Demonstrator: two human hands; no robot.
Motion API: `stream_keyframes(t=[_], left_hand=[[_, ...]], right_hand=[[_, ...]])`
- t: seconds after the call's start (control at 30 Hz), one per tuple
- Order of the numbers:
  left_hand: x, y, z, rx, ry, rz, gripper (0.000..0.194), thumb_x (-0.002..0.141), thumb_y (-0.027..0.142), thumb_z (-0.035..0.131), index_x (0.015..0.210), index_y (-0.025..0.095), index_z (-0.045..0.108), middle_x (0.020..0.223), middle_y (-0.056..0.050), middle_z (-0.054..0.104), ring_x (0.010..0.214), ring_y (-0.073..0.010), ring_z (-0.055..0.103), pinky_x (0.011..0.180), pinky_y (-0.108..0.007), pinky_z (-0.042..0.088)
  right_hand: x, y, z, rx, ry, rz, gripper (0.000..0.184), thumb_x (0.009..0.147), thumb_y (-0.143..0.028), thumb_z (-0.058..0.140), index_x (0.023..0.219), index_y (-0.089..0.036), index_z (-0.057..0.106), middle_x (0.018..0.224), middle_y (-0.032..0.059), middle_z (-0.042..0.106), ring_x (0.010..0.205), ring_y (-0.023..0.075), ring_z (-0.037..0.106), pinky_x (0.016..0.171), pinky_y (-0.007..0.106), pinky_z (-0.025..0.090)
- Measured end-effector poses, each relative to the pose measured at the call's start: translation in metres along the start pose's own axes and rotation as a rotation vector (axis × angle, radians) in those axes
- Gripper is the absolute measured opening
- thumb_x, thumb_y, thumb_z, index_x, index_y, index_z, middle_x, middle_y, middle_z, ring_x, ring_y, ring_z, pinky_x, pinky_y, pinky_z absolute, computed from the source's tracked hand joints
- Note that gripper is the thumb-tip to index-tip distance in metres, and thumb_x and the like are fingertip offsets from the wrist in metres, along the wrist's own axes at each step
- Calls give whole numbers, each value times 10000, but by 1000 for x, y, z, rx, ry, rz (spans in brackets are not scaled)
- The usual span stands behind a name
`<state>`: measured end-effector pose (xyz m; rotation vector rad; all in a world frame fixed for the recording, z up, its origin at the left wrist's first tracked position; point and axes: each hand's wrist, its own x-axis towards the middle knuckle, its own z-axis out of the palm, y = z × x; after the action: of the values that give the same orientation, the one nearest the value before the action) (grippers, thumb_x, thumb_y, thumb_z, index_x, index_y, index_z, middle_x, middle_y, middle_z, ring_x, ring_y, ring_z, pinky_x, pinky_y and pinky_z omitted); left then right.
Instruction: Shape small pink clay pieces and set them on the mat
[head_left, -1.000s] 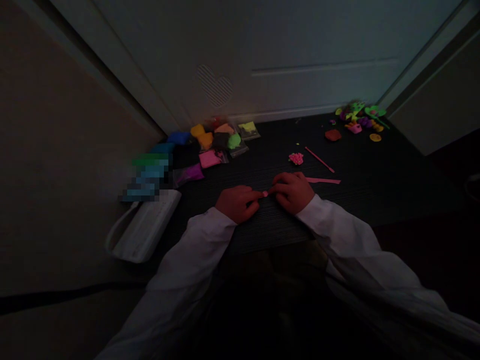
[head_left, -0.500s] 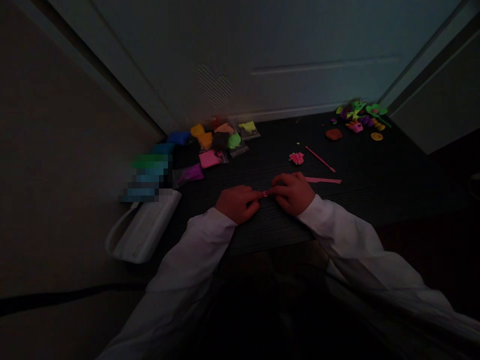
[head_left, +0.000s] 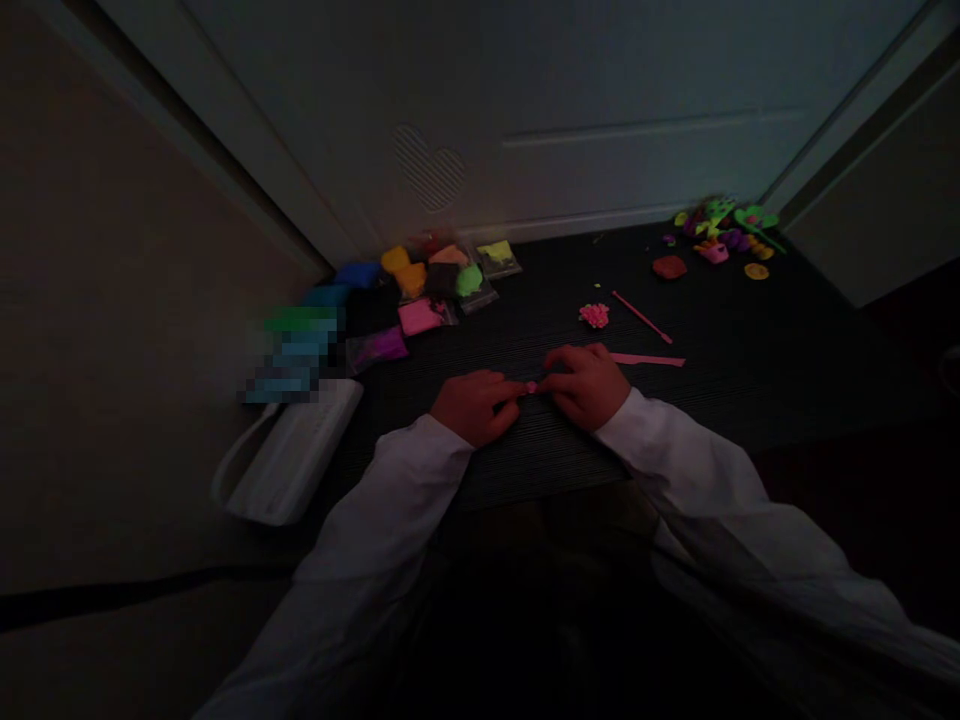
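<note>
A small piece of pink clay (head_left: 531,387) lies on the dark table, caught between the fingertips of both hands. My left hand (head_left: 474,407) presses it from the left with an outstretched index finger, the other fingers curled and the thumb lower. From the right, my right hand (head_left: 586,385) bears on the same piece with its index fingertip, its fingers bent. A flat pink modelling knife (head_left: 649,360) sticks out from behind the right hand. Beyond it rests a round cluster of pink clay petals (head_left: 595,316), beside a thin pink modelling stick (head_left: 642,317).
Bags of coloured clay, among them a pink one (head_left: 421,316) and a purple one (head_left: 381,345), line the left back. A white power strip (head_left: 296,455) lies at left. Finished clay flowers (head_left: 716,230) and a reddish-brown lump (head_left: 669,267) sit at the back right, before a white panel (head_left: 600,180).
Hardly anything differs. The fingertips stay on the pink clay piece, which looks slightly more compact, and the view has shifted very slightly.
</note>
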<state>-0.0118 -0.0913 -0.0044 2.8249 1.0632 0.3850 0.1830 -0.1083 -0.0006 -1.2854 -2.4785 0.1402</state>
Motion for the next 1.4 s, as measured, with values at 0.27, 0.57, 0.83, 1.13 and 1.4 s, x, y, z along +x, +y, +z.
stream_keyframes(t=[0.27, 0.57, 0.83, 1.13, 1.4], left_hand=[[0, 0, 1, -5, 6, -6, 300, 738, 287, 350, 963, 232, 540, 667, -14, 512, 642, -118, 462, 555, -233, 327], [0, 0, 0, -7, -2, -9, 297, 738, 290, 352, 964, 240, 538, 669, -11, 513, 636, -117, 462, 549, -232, 323], [0, 0, 0, -16, 13, -15, 298, 736, 289, 353, 959, 234, 544, 672, -15, 515, 630, -114, 460, 547, -231, 324], [0, 1, 0, 3, -3, 59, 331, 741, 290, 347, 1029, 251, 505, 658, -11, 516, 628, -114, 461, 550, -233, 328], [1, 4, -2, 8, -19, 48, 335, 740, 292, 344, 1033, 258, 502, 665, -13, 523, 636, -116, 464, 564, -237, 340]], right_hand=[[0, 1, 1, 15, -7, -12, 239, 701, -185, 439, 880, -265, 578, 987, 32, 461, 846, 178, 413, 719, 340, 193], [1, 0, 0, 20, -18, -8, 250, 697, -180, 436, 891, -264, 571, 994, 36, 460, 845, 177, 418, 720, 341, 196], [1, 1, 1, 45, 25, 23, 203, 688, -165, 440, 824, -221, 581, 956, 39, 481, 849, 176, 427, 720, 330, 209], [1, 2, 2, 40, 27, 38, 185, 691, -174, 441, 798, -220, 585, 917, 31, 500, 834, 174, 436, 717, 330, 219], [0, 2, 2, 31, 8, 27, 214, 691, -175, 438, 844, -222, 580, 948, 38, 491, 846, 180, 429, 721, 337, 212]])
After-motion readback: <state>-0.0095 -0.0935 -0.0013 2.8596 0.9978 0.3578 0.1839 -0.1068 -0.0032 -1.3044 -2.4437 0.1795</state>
